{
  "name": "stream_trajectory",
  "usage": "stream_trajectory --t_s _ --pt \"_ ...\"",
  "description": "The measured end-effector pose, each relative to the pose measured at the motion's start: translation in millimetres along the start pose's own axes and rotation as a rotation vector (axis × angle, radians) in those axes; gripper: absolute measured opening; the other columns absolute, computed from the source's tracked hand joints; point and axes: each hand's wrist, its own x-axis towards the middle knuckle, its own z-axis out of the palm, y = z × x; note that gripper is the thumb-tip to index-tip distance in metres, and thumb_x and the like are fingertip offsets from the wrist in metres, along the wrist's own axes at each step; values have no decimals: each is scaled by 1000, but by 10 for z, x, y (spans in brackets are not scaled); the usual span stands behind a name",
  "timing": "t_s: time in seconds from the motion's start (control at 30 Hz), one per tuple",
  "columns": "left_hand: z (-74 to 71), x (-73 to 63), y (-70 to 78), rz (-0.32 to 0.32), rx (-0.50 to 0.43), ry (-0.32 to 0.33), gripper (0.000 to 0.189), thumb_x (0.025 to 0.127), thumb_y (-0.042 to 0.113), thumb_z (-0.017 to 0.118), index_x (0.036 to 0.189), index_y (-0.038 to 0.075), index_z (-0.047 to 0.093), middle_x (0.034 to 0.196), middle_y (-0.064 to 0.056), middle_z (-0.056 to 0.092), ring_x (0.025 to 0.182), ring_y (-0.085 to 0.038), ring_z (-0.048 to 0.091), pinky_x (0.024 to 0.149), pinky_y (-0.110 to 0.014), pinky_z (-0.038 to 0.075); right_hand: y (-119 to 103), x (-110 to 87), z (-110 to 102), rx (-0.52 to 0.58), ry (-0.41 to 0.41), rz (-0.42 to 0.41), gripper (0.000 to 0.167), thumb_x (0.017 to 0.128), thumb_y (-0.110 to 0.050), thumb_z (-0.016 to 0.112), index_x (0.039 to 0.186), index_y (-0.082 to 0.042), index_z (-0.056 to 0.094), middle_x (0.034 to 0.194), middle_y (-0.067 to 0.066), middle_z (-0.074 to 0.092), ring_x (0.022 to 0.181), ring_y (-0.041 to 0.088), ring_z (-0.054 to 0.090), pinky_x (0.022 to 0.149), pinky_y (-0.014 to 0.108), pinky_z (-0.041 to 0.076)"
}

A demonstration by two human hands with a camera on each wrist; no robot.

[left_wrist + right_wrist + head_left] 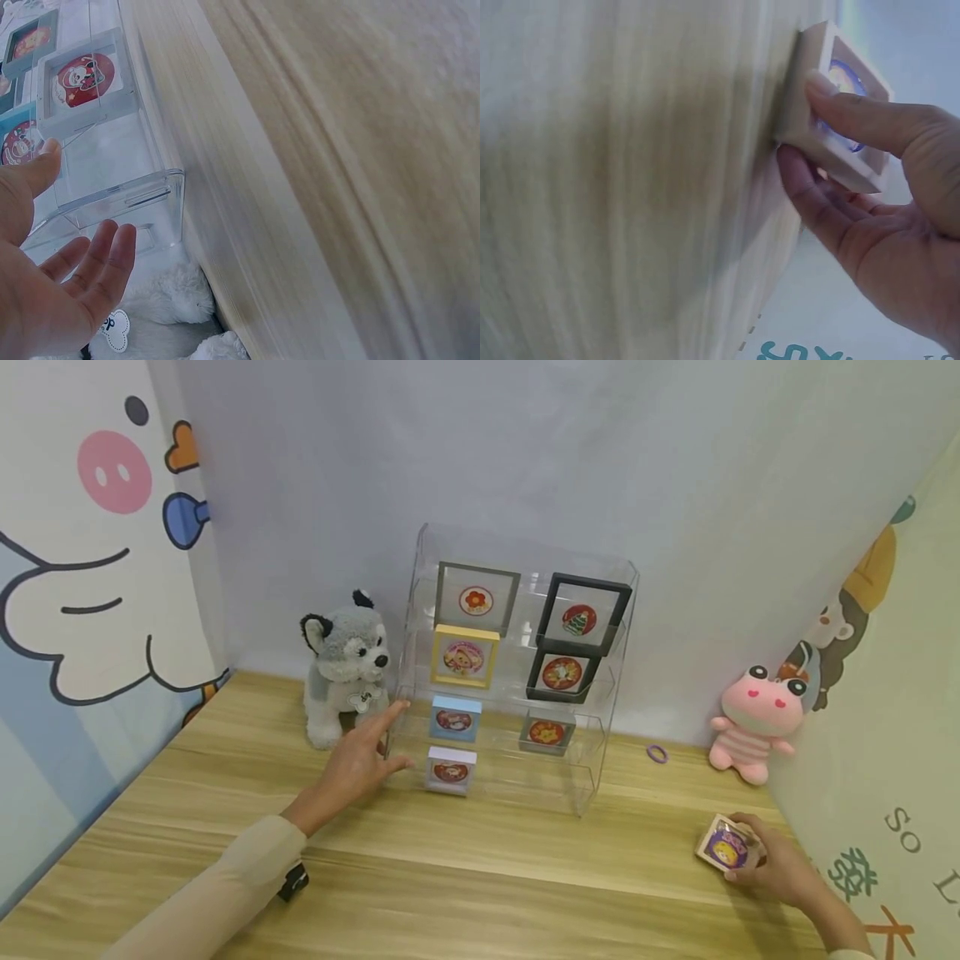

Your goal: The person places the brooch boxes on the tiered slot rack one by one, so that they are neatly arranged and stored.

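My right hand (782, 867) grips a small light-wood picture frame (726, 845) with a purple round badge behind its window, low over the table at the right. In the right wrist view, the thumb lies on the front of the frame and the other fingers curl under its lower edge. My left hand (351, 775) is at the left end of a clear acrylic tiered rack (517, 777), thumb and fingers spread around its side, holding nothing. Framed badges stand on the tiers, among them a yellow frame (463, 681), a light-blue frame (455, 706) and a white frame (450, 753).
A grey-and-white plush husky (352, 668) sits left of the rack, close to my left hand. A pink plush toy (753, 722) sits by the right wall, with a purple ring (657, 753) to its left. A small black object (294, 882) lies beside my left sleeve.
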Motion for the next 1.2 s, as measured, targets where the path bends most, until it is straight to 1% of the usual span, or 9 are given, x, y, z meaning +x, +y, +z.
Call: stream_trajectory --t_s 0.3,0.43,0.5,0.63,0.73,0.83,0.9,1.07,1.2 --pt "0 -2 13 -3 -4 3 88 76 21 87 151 11 42 90 -11 64 64 -12 52 57 -29 43 -68 30 34 3 55 11 84 75 -10 85 143 3 37 124 48 49 82 27 69 63 30 51" --pt "-2 -3 15 -1 -9 2 88 76 20 87 150 10 42 94 -12 65 64 -12 52 57 -28 43 -207 79 30 32 88 -15 80 78 -6 83 143 2 38 120 43 53 74 19 67 59 27 51" --pt "0 -3 16 -2 -7 0 88 76 21 87 150 10 42 93 -12 65 64 -11 52 57 -28 42 -315 114 16 65 128 -63 77 78 -2 82 142 1 40 116 39 56 71 11 66 57 25 51" --pt "4 0 11 -3 -3 0 88 76 21 87 151 10 42 92 -12 64 64 -11 51 57 -28 42 -613 227 -33 99 279 -252 72 72 8 83 134 3 49 110 28 60 77 -3 60 60 20 55" --pt "3 5 7 -4 -5 0 88 76 21 87 151 11 42 92 -12 65 64 -11 51 57 -29 42 -902 317 -76 114 349 -370 69 69 13 83 131 4 54 108 25 59 81 8 66 64 19 57" --pt "-3 11 3 0 -10 2 88 76 21 87 150 11 42 94 -14 66 64 -11 52 58 -29 43 -1213 385 -92 111 361 -423 67 71 11 83 131 2 55 108 24 59 81 27 71 65 23 59" --pt "-8 14 1 4 -11 6 88 76 21 87 150 12 42 95 -14 66 64 -11 53 58 -29 44 -1406 440 -74 91 360 -455 67 72 9 84 132 0 56 107 21 58 82 32 70 66 25 60" --pt "-11 13 6 7 -13 7 87 76 20 87 150 10 43 100 -16 68 64 -12 54 58 -29 44 -1813 582 45 56 310 -539 64 76 4 83 134 -5 58 104 14 57 84 26 68 68 29 60" --pt "-2 6 12 -2 -14 -3 87 76 20 87 150 10 42 101 -17 67 65 -12 53 58 -29 44 -1984 721 188 2 245 -610 62 78 4 81 135 -7 59 105 13 56 82 22 66 68 27 59"
